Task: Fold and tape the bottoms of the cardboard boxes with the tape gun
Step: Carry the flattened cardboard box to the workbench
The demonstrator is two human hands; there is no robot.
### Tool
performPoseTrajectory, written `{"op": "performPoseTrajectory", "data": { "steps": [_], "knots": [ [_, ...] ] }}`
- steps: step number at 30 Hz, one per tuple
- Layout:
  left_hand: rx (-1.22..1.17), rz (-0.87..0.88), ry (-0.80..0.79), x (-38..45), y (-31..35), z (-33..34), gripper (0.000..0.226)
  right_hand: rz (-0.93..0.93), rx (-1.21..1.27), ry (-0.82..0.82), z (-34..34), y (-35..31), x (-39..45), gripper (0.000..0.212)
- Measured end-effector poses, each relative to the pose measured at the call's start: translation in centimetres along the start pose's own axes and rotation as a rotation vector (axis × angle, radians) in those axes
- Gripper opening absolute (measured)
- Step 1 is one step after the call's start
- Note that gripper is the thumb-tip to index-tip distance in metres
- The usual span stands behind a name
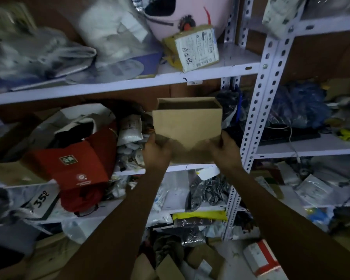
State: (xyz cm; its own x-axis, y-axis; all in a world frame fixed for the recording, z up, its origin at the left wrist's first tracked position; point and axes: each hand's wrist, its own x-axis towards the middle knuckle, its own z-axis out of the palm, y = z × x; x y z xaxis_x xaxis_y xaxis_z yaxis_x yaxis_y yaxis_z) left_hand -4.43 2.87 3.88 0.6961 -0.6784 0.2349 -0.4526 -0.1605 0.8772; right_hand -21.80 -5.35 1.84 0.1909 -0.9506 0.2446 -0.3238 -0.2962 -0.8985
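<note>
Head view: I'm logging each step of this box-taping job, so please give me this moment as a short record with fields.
held item: plain brown cardboard box, open end facing up
left hand: left hand grips the box's lower left corner
right hand: right hand grips the box's lower right corner
box position: raised in front of the white metal shelving
tape gun: not visible
nearby: red cardboard carton on the shelf to the left

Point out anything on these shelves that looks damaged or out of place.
The labelled parcel on the upper shelf sits tilted, its yellowish wrapping torn and crumpled. The red box on the middle shelf leans askew with its lid open. The cardboard box the hands hold looks intact.
</note>
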Motion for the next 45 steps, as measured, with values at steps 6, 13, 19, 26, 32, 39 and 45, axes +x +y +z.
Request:
{"op": "performPoseTrajectory", "data": {
  "steps": [6, 13, 19, 26, 32, 39, 45],
  "knots": [
    [-0.152, 0.035, -0.035, -4.9, -1.1, -4.9, 0.015, -0.036, 0.039, 0.091, 0.3, -3.1, -8.2, 0.047],
    [-0.108, 0.094, -0.161, -9.5, -2.7, -9.0, 0.038, 0.070, -0.004, 0.173, 0.2, -4.4, -17.3, 0.055],
    [-0.139, 0.104, -0.360, -14.1, -1.8, -7.4, 0.043, 0.163, -0.107, 0.290, -3.9, -3.8, -23.3, 0.056],
    [-0.107, 0.231, -0.610, -22.9, 3.4, -1.2, 0.051, 0.348, -0.212, 0.530, -13.8, -1.6, -31.2, 0.048],
    [-0.181, 0.325, -0.842, -34.8, 9.5, 3.0, 0.057, 0.496, -0.293, 0.775, -23.7, -0.8, -41.0, 0.039],
    [-0.234, 0.482, -1.080, -50.2, 15.5, 4.4, 0.042, 0.561, -0.275, 1.064, -33.1, -1.8, -55.3, 0.039],
    [-0.305, 0.549, -1.240, -63.8, 19.7, 3.8, 0.029, 0.611, -0.294, 1.320, -39.3, -3.4, -67.2, 0.033]
  ]
}}
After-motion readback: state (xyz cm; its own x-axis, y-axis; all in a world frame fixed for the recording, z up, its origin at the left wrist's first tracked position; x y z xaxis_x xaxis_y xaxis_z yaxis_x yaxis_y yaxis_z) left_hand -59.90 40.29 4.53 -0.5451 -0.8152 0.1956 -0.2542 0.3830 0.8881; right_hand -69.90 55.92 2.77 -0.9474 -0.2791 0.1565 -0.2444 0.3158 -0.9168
